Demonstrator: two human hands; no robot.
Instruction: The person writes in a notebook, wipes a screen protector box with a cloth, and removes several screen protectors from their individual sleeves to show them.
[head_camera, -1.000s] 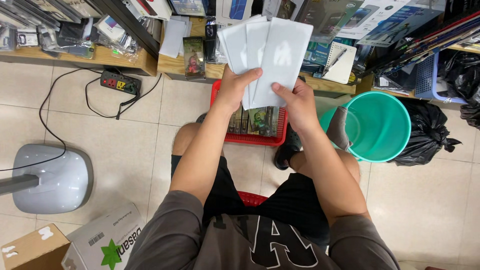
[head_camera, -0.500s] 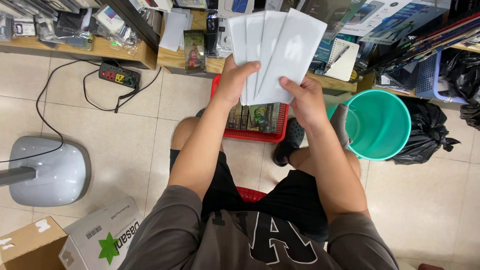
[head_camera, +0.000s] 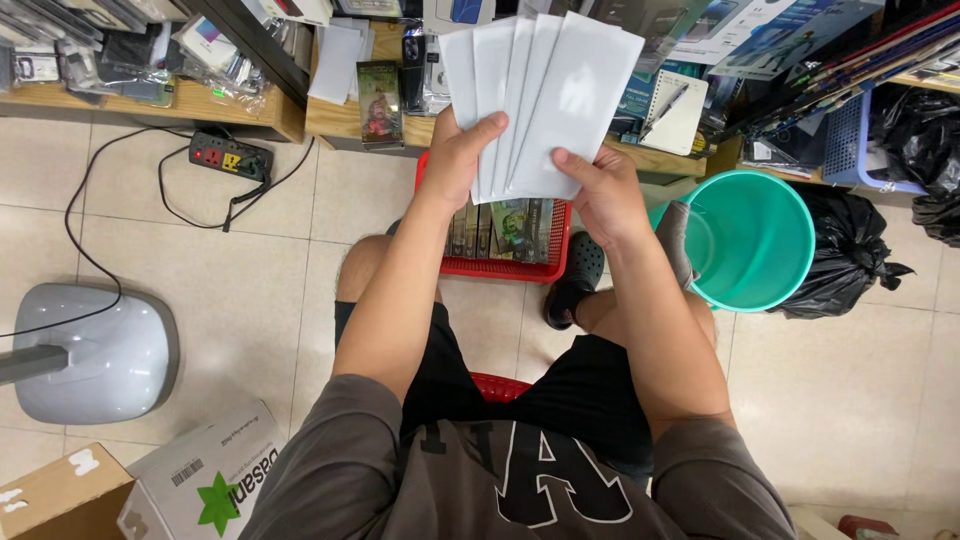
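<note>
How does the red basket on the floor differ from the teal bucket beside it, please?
The red basket is rectangular, while the teal bucket is round. The red basket holds upright packs; the teal bucket looks nearly empty, with something grey at its rim. The red basket lies under the fanned white envelopes; the teal bucket sits beyond the right hand. Both stand on the tiled floor.

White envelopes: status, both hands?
Left hand and right hand both gripping the fanned white envelopes, held up. Red basket on floor below. Nothing in the way.
</note>
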